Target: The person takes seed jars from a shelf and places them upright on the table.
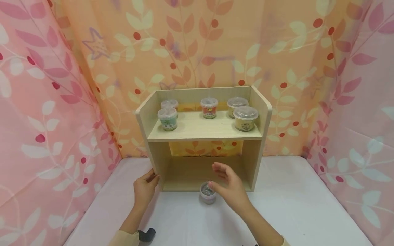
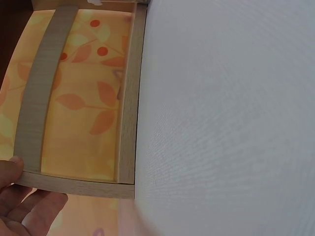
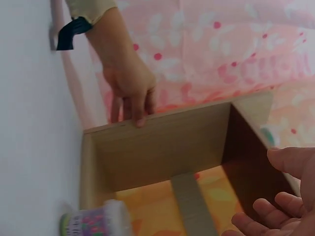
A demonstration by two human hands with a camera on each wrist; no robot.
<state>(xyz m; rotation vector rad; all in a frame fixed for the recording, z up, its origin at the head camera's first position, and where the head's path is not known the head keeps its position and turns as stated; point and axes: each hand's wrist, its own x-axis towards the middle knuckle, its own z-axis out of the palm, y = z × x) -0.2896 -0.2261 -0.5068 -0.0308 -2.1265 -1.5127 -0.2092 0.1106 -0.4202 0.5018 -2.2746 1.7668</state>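
A small two-tier wooden shelf [image 1: 197, 133] stands on the white-covered table. My left hand [image 1: 144, 188] grips the front edge of its left side panel [image 2: 81, 188], thumb on one face and fingers on the other, as the left wrist view shows. In front of the lower tier a small lidded tub [image 1: 208, 197] stands upright on the table; its purple-pink label [image 3: 91, 222] shows in the right wrist view. Just right of the tub, my right hand [image 1: 232, 191] hovers with relaxed, parted fingers and nothing held. Its thumb overlaps the tub's lid in the head view.
On the upper tier stand a green-labelled tub [image 1: 168, 120] with another behind it, a red-labelled tub [image 1: 209, 108] in the middle, and two wider tubs, one yellowish [image 1: 245, 119] at the front right. Patterned curtains [image 1: 197, 44] enclose the table [image 1: 307, 205].
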